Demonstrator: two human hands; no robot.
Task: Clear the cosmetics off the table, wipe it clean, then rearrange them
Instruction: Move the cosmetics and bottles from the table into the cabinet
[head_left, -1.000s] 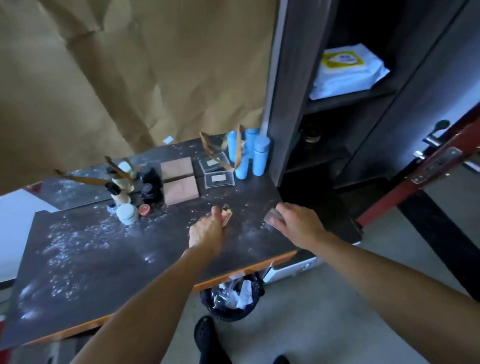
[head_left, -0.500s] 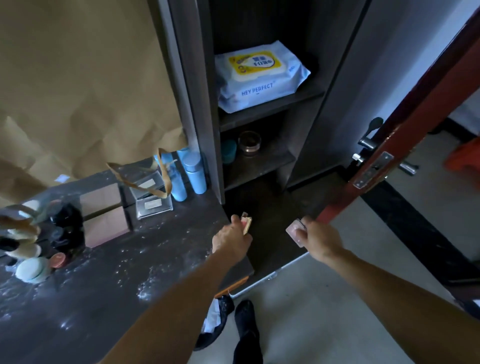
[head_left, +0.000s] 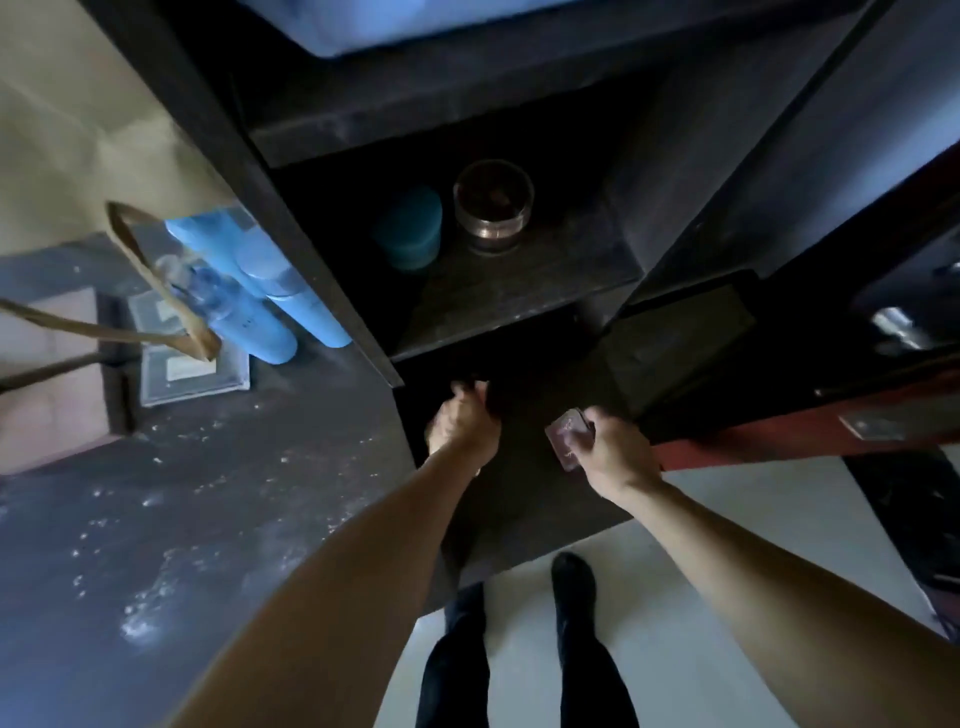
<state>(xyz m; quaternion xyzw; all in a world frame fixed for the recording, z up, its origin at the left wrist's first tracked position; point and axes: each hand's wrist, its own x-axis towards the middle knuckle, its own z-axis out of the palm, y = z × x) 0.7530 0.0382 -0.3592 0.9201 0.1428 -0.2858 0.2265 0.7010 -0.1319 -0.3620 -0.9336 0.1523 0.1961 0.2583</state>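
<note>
Two hands carry cosmetics toward the dark lower shelf (head_left: 519, 499): right hand (head_left: 610, 452) grip clamped on a pink compact (head_left: 569, 434), left hand (head_left: 462, 423) fisted, contents unclear. Left of both grips, blue bottles (head_left: 291, 301) and powder remain on the worktop (head_left: 208, 519); wiping undone.
</note>
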